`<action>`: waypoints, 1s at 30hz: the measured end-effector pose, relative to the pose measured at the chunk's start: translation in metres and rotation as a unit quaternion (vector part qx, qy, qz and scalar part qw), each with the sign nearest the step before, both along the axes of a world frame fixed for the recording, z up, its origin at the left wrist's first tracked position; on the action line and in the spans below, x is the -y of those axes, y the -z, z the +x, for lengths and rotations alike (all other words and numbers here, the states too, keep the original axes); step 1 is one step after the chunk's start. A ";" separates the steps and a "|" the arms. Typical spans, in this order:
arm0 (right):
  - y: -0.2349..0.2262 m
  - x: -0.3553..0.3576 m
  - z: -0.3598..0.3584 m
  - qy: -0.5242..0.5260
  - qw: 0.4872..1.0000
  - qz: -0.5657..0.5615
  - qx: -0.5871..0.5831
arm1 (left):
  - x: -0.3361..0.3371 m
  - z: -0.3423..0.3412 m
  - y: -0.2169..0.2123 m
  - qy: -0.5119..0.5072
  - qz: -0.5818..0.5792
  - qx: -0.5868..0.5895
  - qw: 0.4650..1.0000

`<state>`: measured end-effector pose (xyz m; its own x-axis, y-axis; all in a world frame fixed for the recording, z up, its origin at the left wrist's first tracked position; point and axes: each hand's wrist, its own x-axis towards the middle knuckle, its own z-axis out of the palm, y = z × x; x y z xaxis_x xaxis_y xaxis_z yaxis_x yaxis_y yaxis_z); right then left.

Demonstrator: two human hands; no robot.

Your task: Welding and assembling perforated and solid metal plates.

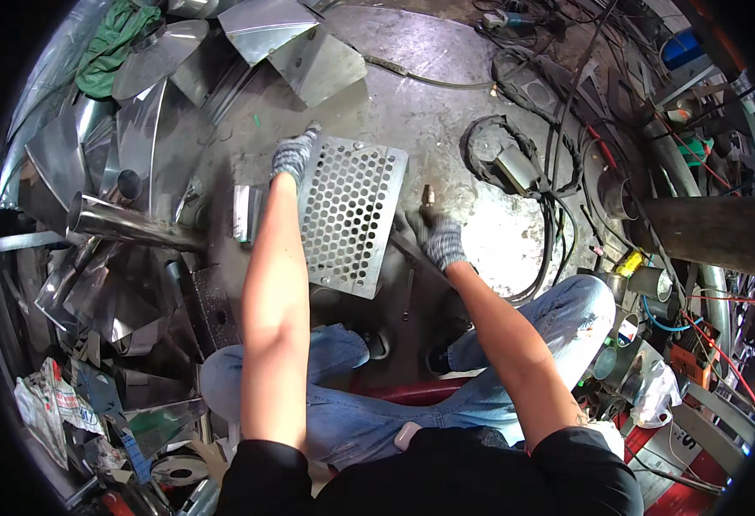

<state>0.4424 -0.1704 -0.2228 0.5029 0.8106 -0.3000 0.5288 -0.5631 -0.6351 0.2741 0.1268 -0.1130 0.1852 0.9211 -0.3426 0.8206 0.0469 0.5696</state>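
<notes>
Perforated metal plate (349, 215) on bare floor, left hand (292, 157) closed on its top-left edge, right hand (436, 236) gripping a torch (427, 199).

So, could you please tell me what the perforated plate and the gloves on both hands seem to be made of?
The grey rectangular perforated plate looks like sheet metal, probably steel or aluminium: dull silvery sheen, regular punched round holes, thin flat edges. The speckled grey gloves on the left hand and right hand appear to be knitted fabric, likely cotton blend: mottled weave, ribbed cuffs.
</notes>
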 end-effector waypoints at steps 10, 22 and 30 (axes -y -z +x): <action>-0.077 -0.125 0.010 0.368 0.781 0.096 -0.495 | -0.037 -0.029 0.040 0.254 0.048 -0.052 0.965; -0.151 -0.113 -0.049 0.217 0.928 0.190 -0.236 | -0.010 -0.082 -0.074 0.335 0.224 -0.191 0.895; -0.189 -0.105 -0.041 0.197 0.874 0.258 -0.361 | 0.006 -0.089 -0.181 0.430 0.294 -0.237 0.820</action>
<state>0.4013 -0.0654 -0.0334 0.6038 0.7389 -0.2992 -0.2856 -0.1500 -0.9465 0.1851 0.1205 0.0684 0.8270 0.5519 -0.1073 0.5423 -0.8333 -0.1073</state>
